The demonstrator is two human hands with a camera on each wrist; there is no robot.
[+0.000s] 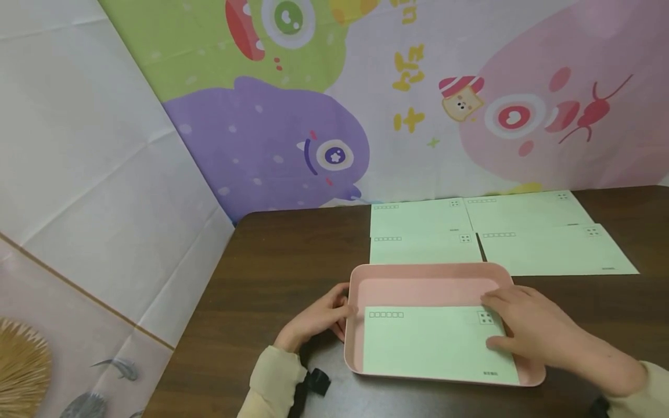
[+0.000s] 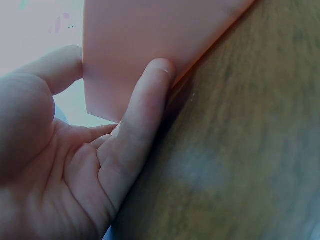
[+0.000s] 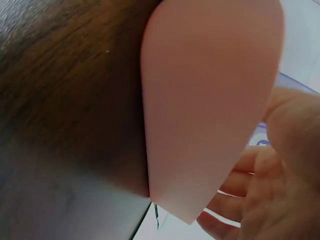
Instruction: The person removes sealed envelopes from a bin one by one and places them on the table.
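Note:
A pink rectangular tray sits on the table, with a pale green envelope lying face up inside it. My left hand grips the tray's left wall, its thumb hooked over the rim. From the left wrist view, a finger of the left hand lies along the outside of the pink wall. My right hand reaches over the right rim, thumb and fingers spread apart above the envelope's right end. In the right wrist view the right hand shows beyond the tray's outer wall, its fingertips partly hidden.
Several more pale green envelopes lie in two rows behind the tray, one partly covered by its back rim. The dark wooden table meets a cartoon-printed cloth at the back. A white cloth hangs at the left.

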